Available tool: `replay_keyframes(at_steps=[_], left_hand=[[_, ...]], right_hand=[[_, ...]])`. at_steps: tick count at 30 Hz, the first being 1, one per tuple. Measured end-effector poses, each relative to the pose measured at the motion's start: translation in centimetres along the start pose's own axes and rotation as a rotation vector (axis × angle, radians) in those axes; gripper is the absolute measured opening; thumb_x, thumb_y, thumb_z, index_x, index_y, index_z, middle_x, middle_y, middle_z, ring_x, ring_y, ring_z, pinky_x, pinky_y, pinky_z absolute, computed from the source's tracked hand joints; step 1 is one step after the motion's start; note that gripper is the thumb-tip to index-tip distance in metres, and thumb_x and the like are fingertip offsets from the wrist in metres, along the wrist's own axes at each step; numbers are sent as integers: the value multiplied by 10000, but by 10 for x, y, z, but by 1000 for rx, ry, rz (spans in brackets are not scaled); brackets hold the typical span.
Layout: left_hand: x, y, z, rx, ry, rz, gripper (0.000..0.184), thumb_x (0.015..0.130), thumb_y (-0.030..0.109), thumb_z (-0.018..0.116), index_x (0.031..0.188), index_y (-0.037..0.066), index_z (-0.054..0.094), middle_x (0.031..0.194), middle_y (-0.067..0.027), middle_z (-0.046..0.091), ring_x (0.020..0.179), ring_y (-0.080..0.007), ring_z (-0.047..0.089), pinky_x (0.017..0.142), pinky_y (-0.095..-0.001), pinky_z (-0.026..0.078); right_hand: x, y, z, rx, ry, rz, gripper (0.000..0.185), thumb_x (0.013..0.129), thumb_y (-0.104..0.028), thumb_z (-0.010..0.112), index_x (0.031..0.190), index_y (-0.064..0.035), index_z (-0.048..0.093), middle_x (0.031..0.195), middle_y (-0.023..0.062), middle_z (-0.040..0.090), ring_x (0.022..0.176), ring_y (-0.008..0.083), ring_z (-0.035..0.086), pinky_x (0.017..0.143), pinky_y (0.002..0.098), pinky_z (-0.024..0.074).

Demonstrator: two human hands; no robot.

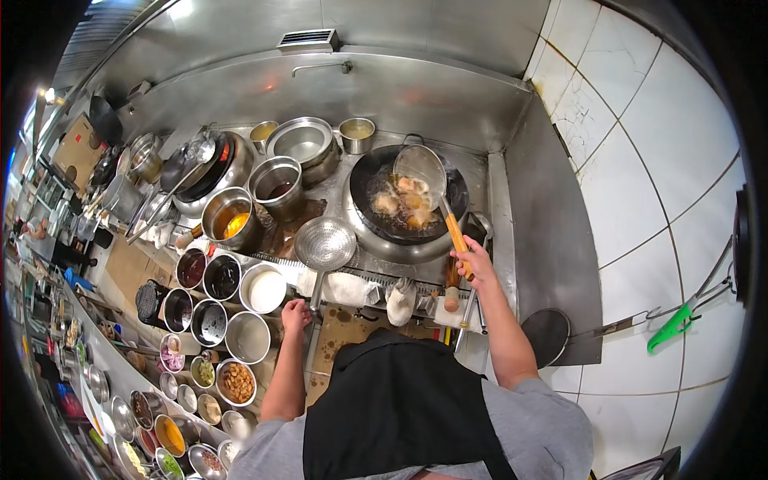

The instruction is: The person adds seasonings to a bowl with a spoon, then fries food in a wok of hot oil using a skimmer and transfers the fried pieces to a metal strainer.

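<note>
My right hand [478, 262] is closed around the wooden handle of a mesh strainer [420, 170]. The strainer's round head is tilted over a black wok [372, 180] on the right burner. Several pale golden pieces of food [408, 204] bubble in the wok's oil, partly under the mesh. My left hand [296, 315] is closed in a fist close beside the handle of a perforated ladle [325, 243]. That ladle's bowl rests at the stove's front edge. Whether the left fingers touch its handle or hold anything is hidden.
Metal pots of sauce and liquid [275, 186] stand left of the wok. A second wok [204, 168] with a ladle lies farther left. Several ingredient containers [237, 382] line my left side. White cloths [344, 286] lie along the stove front. A tiled wall [632, 192] bounds the right.
</note>
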State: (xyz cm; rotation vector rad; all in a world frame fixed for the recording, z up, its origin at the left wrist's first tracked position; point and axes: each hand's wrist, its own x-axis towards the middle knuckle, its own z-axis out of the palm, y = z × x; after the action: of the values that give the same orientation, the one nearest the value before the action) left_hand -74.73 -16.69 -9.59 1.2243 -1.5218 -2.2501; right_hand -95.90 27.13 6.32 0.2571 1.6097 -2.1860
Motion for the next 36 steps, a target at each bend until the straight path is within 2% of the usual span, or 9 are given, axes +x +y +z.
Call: replay_keyframes(at_steps=[5, 8, 10, 14, 16, 19, 27, 30, 36], left_hand=[[0, 1, 3, 16, -4, -2, 152, 876, 183, 578, 985, 78, 559, 766, -32, 566, 580, -113, 527, 518, -261, 459], [-5, 5, 4, 23, -11, 7, 150, 878, 183, 575, 984, 79, 559, 772, -35, 571, 583, -117, 533, 519, -262, 462], [-7, 5, 4, 27, 5, -2, 153, 878, 182, 573, 992, 81, 557, 776, -38, 576, 581, -117, 534, 517, -262, 463], [-4, 3, 2, 4, 3, -12, 148, 878, 179, 574, 984, 79, 550, 762, -40, 571, 568, -116, 527, 505, -261, 458], [-7, 5, 5, -39, 29, -26, 140, 882, 151, 559, 963, 51, 503, 729, -54, 529, 528, -122, 492, 442, -252, 414], [-4, 6, 5, -16, 8, -19, 138, 886, 155, 555, 970, 57, 506, 733, -51, 530, 536, -119, 494, 448, -255, 419], [2, 3, -2, -32, -6, -12, 152, 882, 168, 565, 986, 67, 519, 750, -46, 547, 560, -127, 523, 485, -268, 452], [2, 0, -7, -34, 17, -26, 143, 881, 157, 566, 980, 64, 525, 750, -42, 546, 544, -118, 505, 471, -257, 435], [-4, 4, -8, -8, 63, -31, 124, 879, 134, 561, 970, 56, 529, 736, -39, 537, 523, -102, 482, 443, -237, 408]], right_hand=[[-8, 0, 2, -49, -68, 32, 678, 788, 37, 559, 1400, -107, 307, 926, 115, 594, 558, 118, 484, 430, 225, 397], [-12, 22, 5, -330, -26, -130, 645, 796, 37, 543, 1391, -112, 340, 943, 93, 588, 593, 106, 492, 475, 221, 416], [-8, 37, 8, -743, 49, -594, 629, 793, 39, 541, 1381, -109, 369, 947, 65, 577, 634, 86, 496, 536, 217, 434], [-42, 21, 26, -727, 61, -495, 640, 781, 43, 551, 1380, -95, 372, 956, 58, 570, 667, 75, 502, 586, 217, 443], [-65, 5, 38, -399, -19, -171, 656, 770, 55, 558, 1382, -81, 361, 956, 65, 565, 644, 74, 496, 558, 220, 439], [-78, -6, 43, -273, -67, -66, 665, 764, 65, 557, 1382, -74, 354, 949, 70, 561, 621, 78, 487, 527, 212, 425], [-91, -2, 28, -397, 66, -157, 656, 770, 83, 536, 1381, -84, 364, 965, 64, 560, 697, 82, 523, 569, 203, 439], [-83, 7, 12, -523, 142, -351, 638, 774, 63, 525, 1380, -52, 360, 969, 58, 561, 832, 128, 543, 745, 241, 455], [-59, 13, 6, -543, 256, -368, 591, 786, 34, 528, 1357, -36, 391, 915, 55, 567, 765, 115, 541, 688, 238, 455]])
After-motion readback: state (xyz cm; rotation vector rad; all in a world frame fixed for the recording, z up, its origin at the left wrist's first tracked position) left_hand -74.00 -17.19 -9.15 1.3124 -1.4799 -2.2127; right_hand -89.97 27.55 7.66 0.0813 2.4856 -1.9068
